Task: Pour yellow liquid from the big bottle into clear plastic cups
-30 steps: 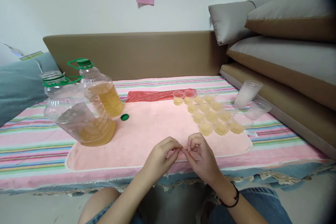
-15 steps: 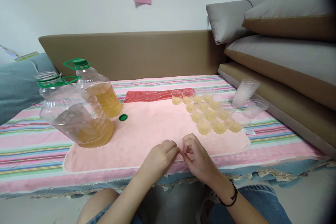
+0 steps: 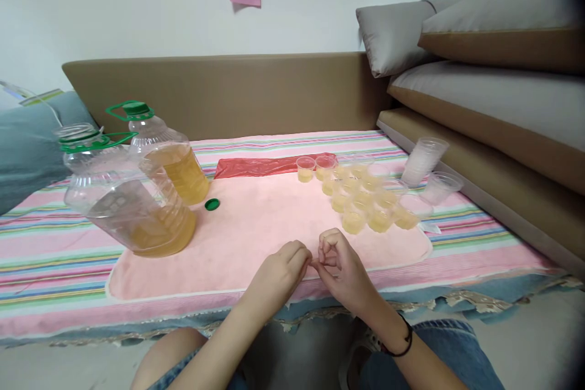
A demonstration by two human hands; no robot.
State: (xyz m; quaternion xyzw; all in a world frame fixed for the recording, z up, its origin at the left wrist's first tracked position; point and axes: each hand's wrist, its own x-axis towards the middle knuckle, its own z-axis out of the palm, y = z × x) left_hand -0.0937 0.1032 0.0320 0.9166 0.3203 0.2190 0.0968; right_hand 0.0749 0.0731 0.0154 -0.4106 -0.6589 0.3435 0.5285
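Over the front edge of the pink mat (image 3: 269, 213), my left hand (image 3: 282, 269) and my right hand (image 3: 345, 269) meet at the fingertips. The left fingers are bent down and pressed together at the right thumb; whatever may be between them is hidden. On the right, the fingers curl in toward the thumb, and nothing shows inside. Ahead of my right hand stand several clear plastic cups (image 3: 354, 220) part-filled with yellow liquid, grouped in rows. To the left are an uncapped large bottle (image 3: 155, 225) and a capped bottle (image 3: 185, 167), both holding yellow liquid.
A green cap (image 3: 212, 204) lies beside the bottles. Behind the cups stretches a red plastic bag (image 3: 256, 167). Stacked cups (image 3: 425, 161) lean at the right, with another stack (image 3: 441, 187) tilted near them. Large cushions (image 3: 498, 88) border the right side; a brown backboard (image 3: 228, 97) runs behind.
The whole view has shifted slightly, with things now a little farther left. My right fingers have uncurled slightly; the hands still touch. Bottles and cups stay in place.
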